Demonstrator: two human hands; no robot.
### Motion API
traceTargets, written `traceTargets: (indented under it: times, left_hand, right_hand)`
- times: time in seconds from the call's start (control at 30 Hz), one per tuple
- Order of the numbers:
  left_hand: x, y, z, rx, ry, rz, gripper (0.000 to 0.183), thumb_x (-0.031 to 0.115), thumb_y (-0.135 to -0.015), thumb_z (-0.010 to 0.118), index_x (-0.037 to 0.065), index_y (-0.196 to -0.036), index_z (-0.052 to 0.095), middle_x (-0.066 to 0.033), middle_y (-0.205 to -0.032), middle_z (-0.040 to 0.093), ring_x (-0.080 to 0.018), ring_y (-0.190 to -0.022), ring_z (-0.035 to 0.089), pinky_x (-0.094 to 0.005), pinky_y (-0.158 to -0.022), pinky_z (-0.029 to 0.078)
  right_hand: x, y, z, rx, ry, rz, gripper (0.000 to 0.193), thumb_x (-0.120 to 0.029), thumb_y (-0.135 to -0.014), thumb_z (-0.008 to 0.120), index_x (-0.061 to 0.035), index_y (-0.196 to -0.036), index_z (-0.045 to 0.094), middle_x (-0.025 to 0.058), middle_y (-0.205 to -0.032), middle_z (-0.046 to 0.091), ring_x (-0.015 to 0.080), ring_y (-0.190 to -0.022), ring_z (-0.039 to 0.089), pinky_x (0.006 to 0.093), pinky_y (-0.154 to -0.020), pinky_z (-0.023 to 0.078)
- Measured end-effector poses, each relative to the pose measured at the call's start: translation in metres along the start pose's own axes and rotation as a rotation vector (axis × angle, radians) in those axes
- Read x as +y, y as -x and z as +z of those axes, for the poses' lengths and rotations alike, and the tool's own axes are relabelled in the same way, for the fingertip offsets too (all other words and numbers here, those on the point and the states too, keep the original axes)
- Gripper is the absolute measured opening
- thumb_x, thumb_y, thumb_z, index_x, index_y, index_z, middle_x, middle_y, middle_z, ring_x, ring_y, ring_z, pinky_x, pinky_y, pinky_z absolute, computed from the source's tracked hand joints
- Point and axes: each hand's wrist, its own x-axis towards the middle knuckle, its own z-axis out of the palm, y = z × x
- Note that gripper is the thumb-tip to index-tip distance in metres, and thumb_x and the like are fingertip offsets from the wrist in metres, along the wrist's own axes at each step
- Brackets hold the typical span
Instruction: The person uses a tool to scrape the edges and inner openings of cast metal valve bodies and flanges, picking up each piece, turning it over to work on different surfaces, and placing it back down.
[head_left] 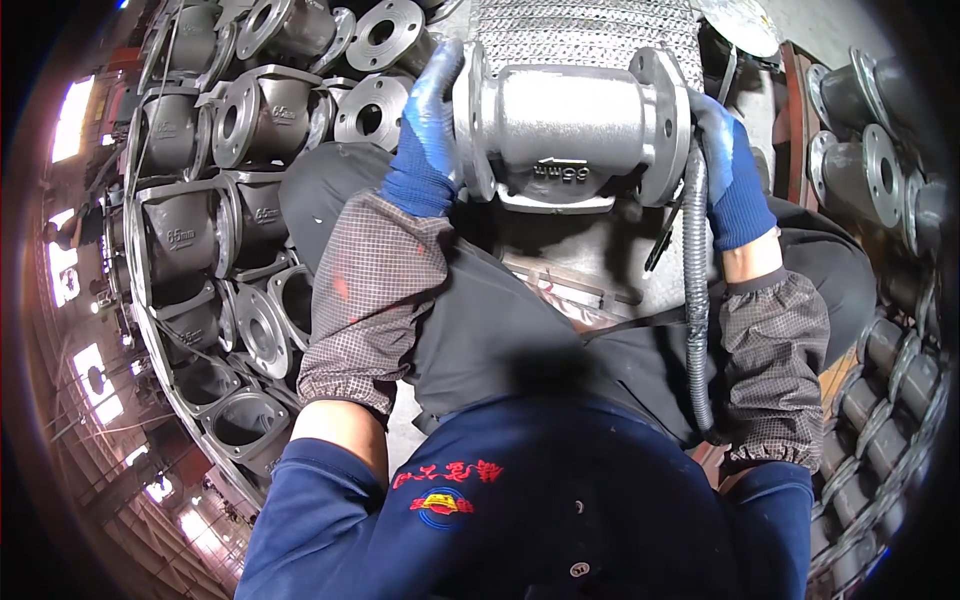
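Observation:
A grey cast-metal valve body (pixel 570 115) with a round flange at each end lies crosswise in front of me, above my lap. My left hand (pixel 430 115), in a blue glove, grips its left flange, the fingers reaching up along the outer face. At the right flange, my right hand (pixel 720 145), gloved the same way, holds the outer side; its fingers are partly hidden behind the metal. A ribbed grey hose (pixel 697 290) hangs down just inside my right wrist, close to the right flange.
Many similar grey castings (pixel 262 115) are stacked on my left. More flanged castings (pixel 865 175) stand on the right, with rows of smaller cylindrical parts (pixel 885 440) below. Beyond the valve body lies a patterned metal surface (pixel 585 30). A round pale disc (pixel 742 25) sits at the far right.

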Motion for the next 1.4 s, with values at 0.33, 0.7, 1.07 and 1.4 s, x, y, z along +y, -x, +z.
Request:
traceTargets:
  times: [0.33, 0.7, 1.07, 1.4]
  left_hand:
    - [0.006, -0.028, -0.004, -0.045, -0.065, 0.121, 0.033, 0.027, -0.090, 0.049, 0.003, -0.112, 0.057, -0.0106, -0.107, 0.061, -0.0227, -0.097, 0.059, -0.0351, -0.089, 0.048]
    - [-0.005, -0.074, -0.026, -0.071, -0.078, 0.155, 0.039, 0.038, -0.089, 0.052, 0.007, -0.113, 0.056, -0.0078, -0.106, 0.060, -0.0184, -0.095, 0.059, -0.0320, -0.084, 0.050]
    - [-0.018, -0.095, -0.031, -0.013, -0.180, 0.226, 0.053, 0.045, -0.091, 0.049, 0.004, -0.125, 0.050, -0.0106, -0.113, 0.058, -0.0187, -0.103, 0.057, -0.0303, -0.085, 0.048]
    - [-0.017, -0.082, -0.018, -0.002, -0.112, 0.105, 0.040, 0.034, -0.095, 0.045, 0.004, -0.121, 0.050, -0.0111, -0.114, 0.056, -0.0188, -0.103, 0.057, -0.0297, -0.088, 0.048]
  right_hand:
    - [0.002, -0.046, 0.006, 0.082, -0.792, 0.289, 0.036, -0.018, -0.092, 0.045, 0.0063, -0.117, 0.053, 0.0154, -0.121, 0.055, 0.0161, -0.094, 0.060, 0.0267, -0.083, 0.049]
    - [0.012, -0.053, 0.014, 0.182, -0.435, -0.067, 0.035, -0.025, -0.088, 0.055, 0.0028, -0.109, 0.059, 0.0129, -0.095, 0.064, 0.0173, -0.077, 0.064, 0.0259, -0.066, 0.053]
    - [0.007, -0.076, 0.020, 0.265, -0.533, 0.518, 0.028, -0.018, -0.091, 0.047, 0.0031, -0.104, 0.060, 0.0127, -0.093, 0.064, 0.0168, -0.078, 0.060, 0.0274, -0.070, 0.048]
    - [0.046, -0.083, 0.018, 0.225, -0.138, 0.123, 0.027, -0.009, -0.087, 0.047, 0.0023, -0.109, 0.059, 0.0166, -0.104, 0.064, 0.0236, -0.091, 0.062, 0.0280, -0.081, 0.048]
